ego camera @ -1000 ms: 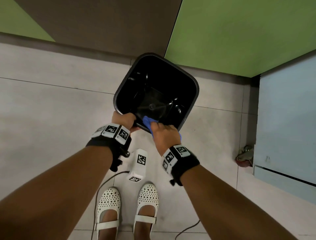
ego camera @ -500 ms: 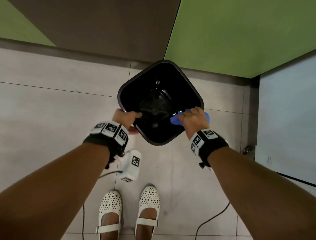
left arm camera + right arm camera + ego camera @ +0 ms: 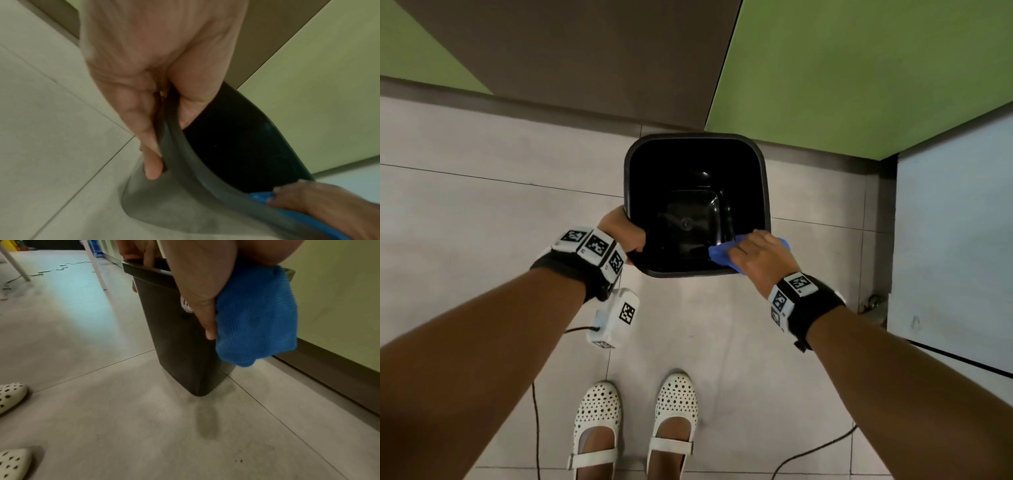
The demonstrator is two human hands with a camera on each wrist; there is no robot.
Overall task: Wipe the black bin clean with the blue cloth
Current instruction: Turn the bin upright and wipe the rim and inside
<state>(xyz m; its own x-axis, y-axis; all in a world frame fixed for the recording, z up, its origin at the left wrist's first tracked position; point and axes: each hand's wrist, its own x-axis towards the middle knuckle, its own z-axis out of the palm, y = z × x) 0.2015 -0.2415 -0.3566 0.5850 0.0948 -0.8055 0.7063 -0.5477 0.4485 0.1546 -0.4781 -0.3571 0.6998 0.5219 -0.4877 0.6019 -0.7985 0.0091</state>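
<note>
Rim wipe in hand, centre frame: left hand (image 3: 624, 230) pinches the square black plastic bin (image 3: 697, 144); right hand (image 3: 758, 257) clamps folded blue cloth (image 3: 720, 255) over rim. Next, probably: slide along rim.

No readable text; bin (image 3: 180, 337) sticker illegible.

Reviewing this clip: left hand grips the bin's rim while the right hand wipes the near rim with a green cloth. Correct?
Not quite: the cloth is blue, not green, as the head and right wrist views show. The rest holds: left hand grips the black bin rim, right hand wipes.
</note>
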